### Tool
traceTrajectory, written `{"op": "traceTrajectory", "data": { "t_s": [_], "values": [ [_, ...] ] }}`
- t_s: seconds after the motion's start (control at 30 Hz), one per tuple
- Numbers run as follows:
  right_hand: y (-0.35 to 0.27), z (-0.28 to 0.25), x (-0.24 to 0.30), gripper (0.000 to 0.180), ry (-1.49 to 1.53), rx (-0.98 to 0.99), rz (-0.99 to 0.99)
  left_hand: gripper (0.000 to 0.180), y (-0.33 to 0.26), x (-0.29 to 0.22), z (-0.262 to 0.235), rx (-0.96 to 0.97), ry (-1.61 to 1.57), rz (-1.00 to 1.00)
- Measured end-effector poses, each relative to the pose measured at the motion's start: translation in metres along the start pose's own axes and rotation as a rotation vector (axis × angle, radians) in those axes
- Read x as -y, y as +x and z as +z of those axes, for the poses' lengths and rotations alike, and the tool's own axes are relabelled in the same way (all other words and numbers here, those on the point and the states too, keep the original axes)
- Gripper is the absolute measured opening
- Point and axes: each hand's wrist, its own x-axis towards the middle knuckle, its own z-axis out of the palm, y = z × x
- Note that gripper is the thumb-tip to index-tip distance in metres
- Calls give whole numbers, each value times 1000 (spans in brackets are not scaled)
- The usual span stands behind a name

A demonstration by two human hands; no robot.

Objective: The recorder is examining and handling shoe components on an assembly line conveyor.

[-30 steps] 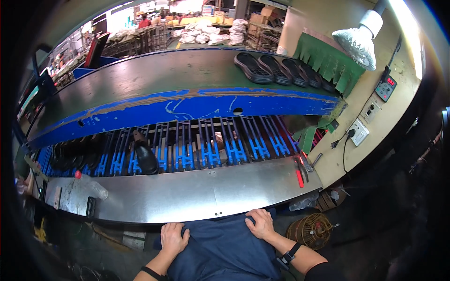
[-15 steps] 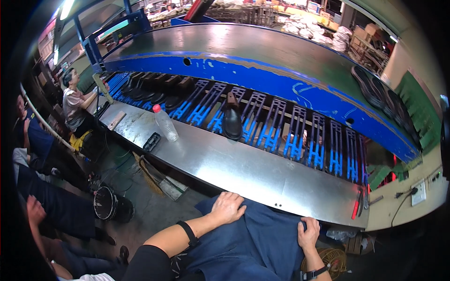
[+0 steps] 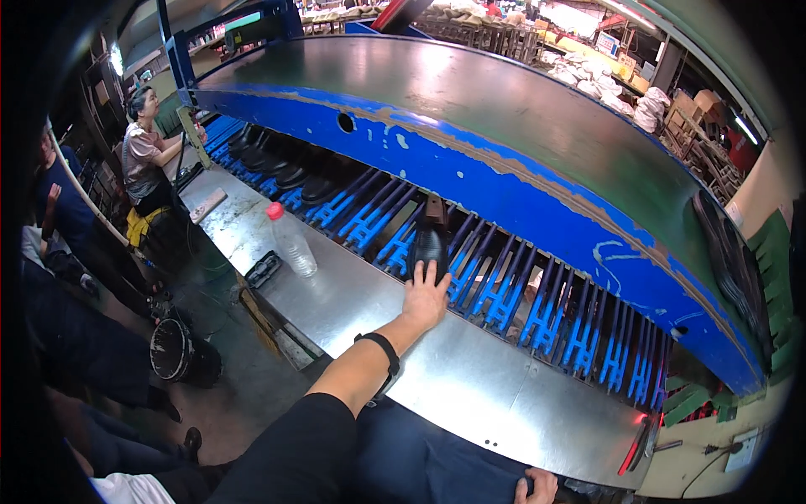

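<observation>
Since half a second ago the left hand (image 3: 425, 296) has left the lap and reached out flat, fingers spread, its fingertips touching the heel end of one black shoe (image 3: 431, 243); it clamps on nothing. That shoe, glossy and rounded, stands on the blue slatted conveyor (image 3: 504, 290) near the edge of the dull sheet-metal table (image 3: 470, 378). Left of it stands one clear plastic bottle (image 3: 291, 242) with a red cap, and one flat black device (image 3: 262, 269) lies at the table edge. Several more dark shoes (image 3: 285, 168) sit farther left. Low at the right, the right hand (image 3: 535, 487) rests on blue fabric, partly cut off; its grip cannot be told.
</observation>
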Motion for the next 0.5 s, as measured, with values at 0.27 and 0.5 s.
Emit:
{"op": "traceTrajectory", "data": {
  "t_s": [0.27, 0.5],
  "values": [
    [11, -2, 3, 26, 84, -7, -78, 62, 97, 22, 0, 80, 30, -160],
    [6, 1, -8, 24, 70, -55, -102, 67, -19, -1, -35, -214, -350, 261]
  ]
}}
